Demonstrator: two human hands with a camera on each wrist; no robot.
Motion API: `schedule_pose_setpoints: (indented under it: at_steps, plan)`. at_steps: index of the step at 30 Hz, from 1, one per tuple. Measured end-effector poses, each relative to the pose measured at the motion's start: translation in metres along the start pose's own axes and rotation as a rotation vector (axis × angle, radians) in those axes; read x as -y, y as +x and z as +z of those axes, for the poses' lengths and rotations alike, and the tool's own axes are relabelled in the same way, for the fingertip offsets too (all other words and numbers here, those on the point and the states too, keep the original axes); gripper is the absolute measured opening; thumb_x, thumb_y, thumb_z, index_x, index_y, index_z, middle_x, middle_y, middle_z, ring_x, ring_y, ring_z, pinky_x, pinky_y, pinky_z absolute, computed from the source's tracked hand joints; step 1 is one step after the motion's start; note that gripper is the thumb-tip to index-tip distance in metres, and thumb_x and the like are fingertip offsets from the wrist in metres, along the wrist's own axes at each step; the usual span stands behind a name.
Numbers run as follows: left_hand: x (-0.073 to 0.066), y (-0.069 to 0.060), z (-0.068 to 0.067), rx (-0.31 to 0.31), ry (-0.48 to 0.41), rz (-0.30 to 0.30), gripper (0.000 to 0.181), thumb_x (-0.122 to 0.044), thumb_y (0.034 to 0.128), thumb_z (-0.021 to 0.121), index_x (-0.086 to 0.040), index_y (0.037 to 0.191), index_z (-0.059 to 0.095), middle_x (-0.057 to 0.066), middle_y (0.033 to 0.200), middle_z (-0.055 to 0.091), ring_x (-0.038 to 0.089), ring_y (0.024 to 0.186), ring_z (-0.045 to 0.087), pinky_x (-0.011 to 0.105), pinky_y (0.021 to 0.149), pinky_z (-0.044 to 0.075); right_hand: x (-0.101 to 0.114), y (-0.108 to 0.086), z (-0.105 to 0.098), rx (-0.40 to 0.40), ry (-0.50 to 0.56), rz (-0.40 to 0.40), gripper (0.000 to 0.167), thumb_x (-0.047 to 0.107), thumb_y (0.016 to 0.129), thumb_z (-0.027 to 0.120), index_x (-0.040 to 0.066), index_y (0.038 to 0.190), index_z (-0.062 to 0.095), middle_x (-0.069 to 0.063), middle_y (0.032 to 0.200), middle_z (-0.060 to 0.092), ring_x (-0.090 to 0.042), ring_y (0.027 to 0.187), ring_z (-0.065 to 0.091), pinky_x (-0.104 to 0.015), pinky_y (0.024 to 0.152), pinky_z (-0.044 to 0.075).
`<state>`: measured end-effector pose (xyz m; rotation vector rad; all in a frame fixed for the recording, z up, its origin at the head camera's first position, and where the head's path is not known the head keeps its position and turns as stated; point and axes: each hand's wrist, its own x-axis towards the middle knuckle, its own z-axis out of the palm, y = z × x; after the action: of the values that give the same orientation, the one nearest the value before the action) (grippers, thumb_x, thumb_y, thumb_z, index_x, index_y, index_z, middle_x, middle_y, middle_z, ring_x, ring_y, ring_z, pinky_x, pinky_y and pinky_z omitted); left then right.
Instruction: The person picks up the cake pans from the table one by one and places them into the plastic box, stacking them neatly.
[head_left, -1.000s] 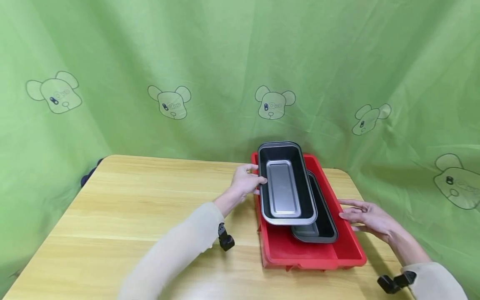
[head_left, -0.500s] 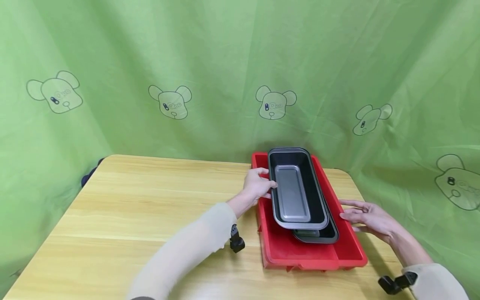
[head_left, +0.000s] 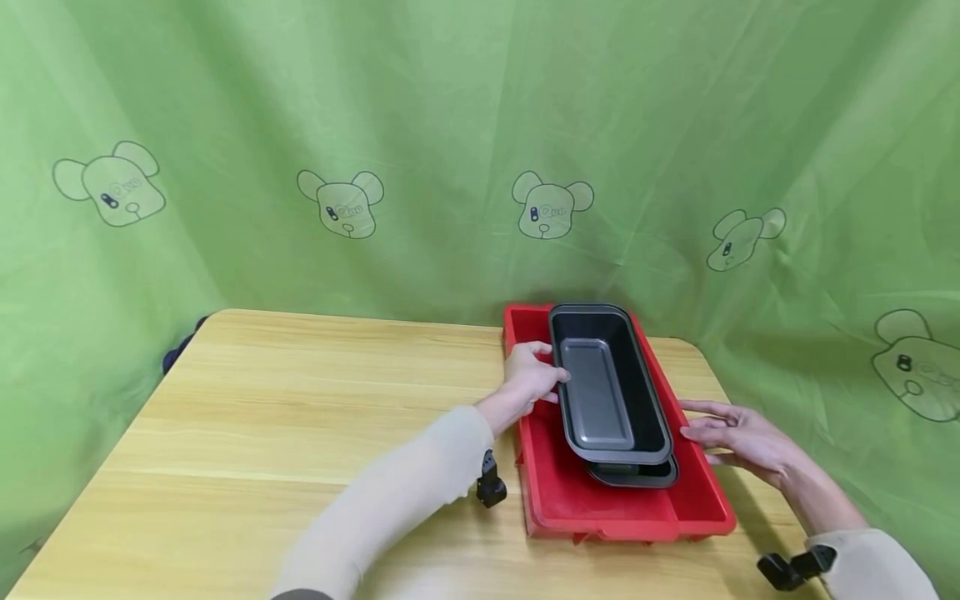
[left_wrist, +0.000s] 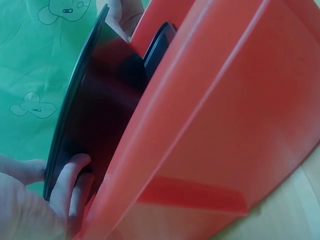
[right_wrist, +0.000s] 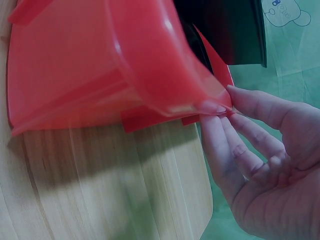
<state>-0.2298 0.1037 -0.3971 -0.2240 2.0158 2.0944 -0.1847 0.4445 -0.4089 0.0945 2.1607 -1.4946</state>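
Note:
My left hand [head_left: 528, 375] grips the left long rim of a dark grey loaf pan [head_left: 596, 392]. Its thumb lies over the rim while other fingers press the outer wall, as the left wrist view shows of the dark pan [left_wrist: 100, 100]. The pan is raised above a second loaf pan [head_left: 637, 477], which lies mostly hidden beneath it in a red plastic tray [head_left: 600, 508]. On the tray's right side, my right hand [head_left: 750, 437] pinches the rim. In the right wrist view, fingertips [right_wrist: 212, 107] meet the red edge.
The tray stands at the right of a light wooden table [head_left: 300, 417]. A green curtain [head_left: 450, 167] with mouse-head prints hangs right behind the table and along its right side. Black cameras [head_left: 491, 481] are strapped to both wrists.
My left hand has carried the upper loaf pan rightward and lower, so it covers more of the second pan. My right hand and the tray stay where they were.

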Motion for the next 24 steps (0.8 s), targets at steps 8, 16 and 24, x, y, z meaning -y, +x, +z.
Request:
schedule_pose_setpoints:
  at_steps: [8, 16, 24]
  plan:
    - [0.001, -0.001, 0.01, -0.013, -0.009, -0.025, 0.053, 0.009, 0.086, 0.077, 0.0, 0.136, 0.063, 0.018, 0.11, 0.072, 0.042, 0.092, 0.08, 0.046, 0.072, 0.069, 0.0, 0.0, 0.0, -0.012, -0.019, 0.007, 0.033, 0.022, 0.104, 0.065, 0.045, 0.128, 0.066, 0.015, 0.107, 0.079, -0.007, 0.098, 0.075, -0.031, 0.083, 0.067]
    - [0.006, -0.001, 0.018, -0.022, 0.005, -0.048, 0.051, 0.009, 0.0856, 0.078, 0.001, 0.134, 0.064, 0.019, 0.106, 0.074, 0.043, 0.088, 0.08, 0.044, 0.066, 0.069, -0.001, 0.001, -0.001, -0.011, -0.02, 0.011, 0.033, 0.022, 0.105, 0.065, 0.046, 0.128, 0.066, 0.014, 0.106, 0.08, -0.006, 0.098, 0.075, -0.031, 0.082, 0.066]
    - [0.01, -0.001, 0.025, -0.022, 0.052, -0.052, 0.051, 0.007, 0.0858, 0.079, 0.0, 0.134, 0.064, 0.021, 0.102, 0.076, 0.046, 0.083, 0.079, 0.044, 0.068, 0.069, 0.0, 0.001, -0.001, 0.002, -0.01, 0.001, 0.034, 0.02, 0.105, 0.064, 0.05, 0.121, 0.066, 0.015, 0.107, 0.079, -0.005, 0.099, 0.075, -0.03, 0.081, 0.066]
